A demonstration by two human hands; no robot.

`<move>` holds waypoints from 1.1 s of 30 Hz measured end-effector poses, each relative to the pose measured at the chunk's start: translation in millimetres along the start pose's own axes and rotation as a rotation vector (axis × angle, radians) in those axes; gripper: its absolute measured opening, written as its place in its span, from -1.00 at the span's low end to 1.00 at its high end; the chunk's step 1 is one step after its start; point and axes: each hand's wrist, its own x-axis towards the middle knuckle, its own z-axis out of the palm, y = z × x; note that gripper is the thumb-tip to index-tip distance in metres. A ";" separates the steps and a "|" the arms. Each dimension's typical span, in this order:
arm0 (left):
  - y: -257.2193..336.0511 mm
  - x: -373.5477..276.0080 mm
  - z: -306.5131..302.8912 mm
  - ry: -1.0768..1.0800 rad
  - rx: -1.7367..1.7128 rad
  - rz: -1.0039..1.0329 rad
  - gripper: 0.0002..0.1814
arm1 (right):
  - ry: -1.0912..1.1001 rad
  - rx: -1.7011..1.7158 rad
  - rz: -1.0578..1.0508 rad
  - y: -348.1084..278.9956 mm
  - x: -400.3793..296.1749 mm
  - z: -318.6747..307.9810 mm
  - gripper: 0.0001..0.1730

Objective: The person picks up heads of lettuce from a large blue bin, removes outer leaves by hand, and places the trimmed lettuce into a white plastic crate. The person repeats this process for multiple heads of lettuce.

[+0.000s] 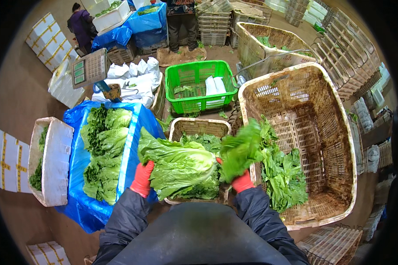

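My left hand (142, 178), in a red glove, grips the leafy end of a large green lettuce head (182, 165). The head lies sideways above a small plastic crate (200, 122) that contains more lettuce (207, 141). My right hand (242, 181), also red-gloved, holds a bunch of loose lettuce leaves (240, 152), blurred by motion, near the crate's right side. A red fingertip shows by the head's cut base. Loose leaves (283, 175) lie along the left side of the big stained basket (318, 132) on my right.
Left stands a box lined with blue plastic (142, 122), holding rows of lettuce heads (112, 139). A scale display (90, 68) rises behind it. Ahead are a green basket (200, 102) with white packets (215, 85) and white bags (136, 81). Two people (182, 28) are farther back.
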 end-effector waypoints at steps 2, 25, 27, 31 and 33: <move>39.4 1.1 4.4 0.006 0.077 0.084 -0.39 | 0.359 -0.524 0.052 -33.9 -0.2 3.3 -0.69; 58.3 70.4 134.6 -0.432 0.601 0.069 0.12 | 0.023 -0.509 -0.054 -15.0 41.5 117.5 -0.40; 20.3 74.5 133.9 -0.172 0.460 0.142 0.20 | 0.145 -0.985 -0.204 9.7 53.8 118.1 -0.46; -3.4 52.2 59.1 0.041 0.260 0.116 0.24 | 0.145 -0.869 0.312 34.0 69.7 146.8 -0.52; 18.6 13.9 15.1 0.160 0.224 0.089 0.23 | 0.004 -1.026 0.291 46.3 75.7 161.9 -0.50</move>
